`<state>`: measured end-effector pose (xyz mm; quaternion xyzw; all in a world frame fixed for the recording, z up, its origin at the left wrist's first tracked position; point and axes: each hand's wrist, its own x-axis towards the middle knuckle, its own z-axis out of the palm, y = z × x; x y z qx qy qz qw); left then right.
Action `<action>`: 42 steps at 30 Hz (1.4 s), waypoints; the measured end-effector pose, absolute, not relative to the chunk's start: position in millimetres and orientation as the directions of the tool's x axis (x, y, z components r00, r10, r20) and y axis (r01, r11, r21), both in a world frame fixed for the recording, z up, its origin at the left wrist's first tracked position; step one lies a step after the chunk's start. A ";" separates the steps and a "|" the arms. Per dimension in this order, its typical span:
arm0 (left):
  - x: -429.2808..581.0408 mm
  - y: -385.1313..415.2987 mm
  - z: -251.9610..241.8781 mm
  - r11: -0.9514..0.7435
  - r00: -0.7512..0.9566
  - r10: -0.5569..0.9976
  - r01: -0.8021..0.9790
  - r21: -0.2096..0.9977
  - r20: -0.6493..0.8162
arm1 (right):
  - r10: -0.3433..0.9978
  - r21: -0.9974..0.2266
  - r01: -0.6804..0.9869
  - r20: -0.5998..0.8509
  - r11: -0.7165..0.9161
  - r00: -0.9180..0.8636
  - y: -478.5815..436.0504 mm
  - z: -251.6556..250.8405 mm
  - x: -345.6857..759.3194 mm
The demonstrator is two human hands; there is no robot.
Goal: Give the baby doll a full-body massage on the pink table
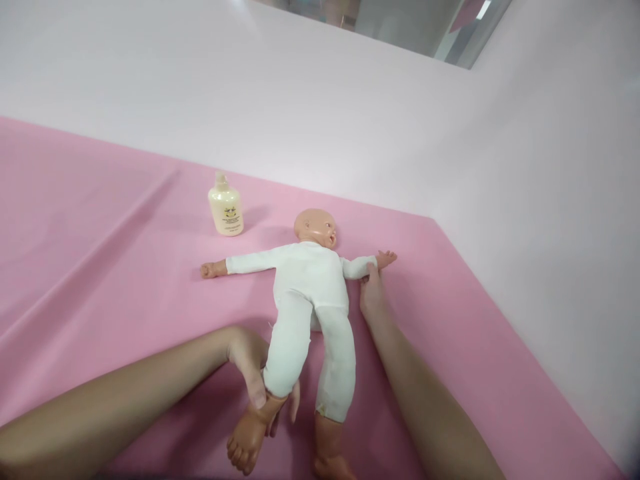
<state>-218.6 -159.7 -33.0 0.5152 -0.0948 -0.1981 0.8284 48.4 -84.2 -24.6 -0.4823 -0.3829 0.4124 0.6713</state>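
A baby doll (311, 277) with a white cloth body lies on its back on a pink cover, its head turned to the right. My left hand (253, 363) is wrapped round the doll's lower leg at the left, thumb on top near the ankle and fingers coming out underneath. That leg looks raised off the surface. At the right, my right hand (371, 290) grips the doll's outstretched arm just below its small hand; most of my fingers are hidden. The doll's other arm stretches out to the left.
A pale yellow pump bottle (227, 207) with a printed label stands behind the doll, to the left. The pink cover (125, 267) has a long raised crease on the left. White walls (300, 120) rise behind and at the right, with a window (400, 27) above.
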 end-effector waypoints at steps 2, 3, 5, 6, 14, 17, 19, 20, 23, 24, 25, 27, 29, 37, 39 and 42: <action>-218.9 -159.5 -32.3 0.387 0.906 -0.419 0.232 0.892 -0.054 | 0.922 -0.963 -0.191 0.108 0.190 0.373 -83.9 -24.8 48.2; -219.1 -159.5 -32.0 0.385 0.907 -0.417 0.233 0.893 -0.057 | 0.921 -0.964 -0.188 0.107 0.189 0.375 -83.6 -25.2 48.3; -219.4 -159.6 -31.7 0.384 0.908 -0.414 0.233 0.894 -0.059 | 0.919 -0.965 -0.170 0.123 0.198 0.375 -83.0 -26.4 48.8; -219.5 -159.7 -31.8 0.384 0.909 -0.412 0.232 0.894 -0.059 | 0.919 -0.966 -0.160 0.133 0.204 0.372 -82.7 -27.0 49.1; -220.6 -160.6 -33.5 0.370 0.914 -0.404 0.212 0.904 -0.049 | 0.922 -0.967 -0.168 0.119 0.192 0.370 -84.1 -25.8 48.0; -220.5 -160.8 -32.1 0.364 0.913 -0.404 0.211 0.907 -0.050 | 0.917 -0.965 -0.174 0.116 0.195 0.382 -84.6 -24.0 46.8; -219.9 -161.2 -30.3 0.367 0.914 -0.403 0.217 0.905 -0.056 | 0.918 -0.964 -0.186 0.110 0.192 0.380 -84.9 -22.9 46.4; -219.6 -161.4 -29.4 0.369 0.914 -0.402 0.220 0.903 -0.058 | 0.919 -0.963 -0.188 0.110 0.193 0.378 -85.1 -22.6 46.3; -218.7 -161.8 -28.0 0.366 0.917 -0.394 0.222 0.904 -0.065 | 0.921 -0.965 -0.180 0.112 0.190 0.373 -85.2 -22.5 46.4; -218.6 -161.8 -28.2 0.365 0.916 -0.395 0.222 0.904 -0.065 | 0.921 -0.965 -0.179 0.114 0.192 0.373 -85.0 -22.8 46.5; -218.6 -161.8 -28.8 0.364 0.916 -0.396 0.220 0.905 -0.064 | 0.921 -0.965 -0.179 0.115 0.192 0.372 -84.8 -23.1 46.6; -219.0 -161.4 -30.8 0.369 0.917 -0.397 0.208 0.906 -0.049 | 0.920 -0.963 -0.187 0.115 0.196 0.374 -84.4 -23.8 46.8; -219.5 -161.1 -33.2 0.372 0.917 -0.396 0.194 0.908 -0.034 | 0.920 -0.962 -0.192 0.111 0.195 0.376 -84.1 -24.3 47.0; -220.0 -160.5 -35.4 0.373 0.913 -0.406 0.211 0.903 -0.046 | 0.921 -0.962 -0.186 0.118 0.198 0.371 -84.9 -25.1 47.3; -220.0 -160.4 -34.5 0.367 0.911 -0.409 0.215 0.905 -0.051 | 0.924 -0.964 -0.183 0.115 0.192 0.365 -84.6 -25.5 47.4; -220.0 -160.7 -32.8 0.370 0.916 -0.398 0.210 0.905 -0.050 | 0.927 -0.969 -0.157 0.124 0.190 0.355 -83.8 -26.4 47.8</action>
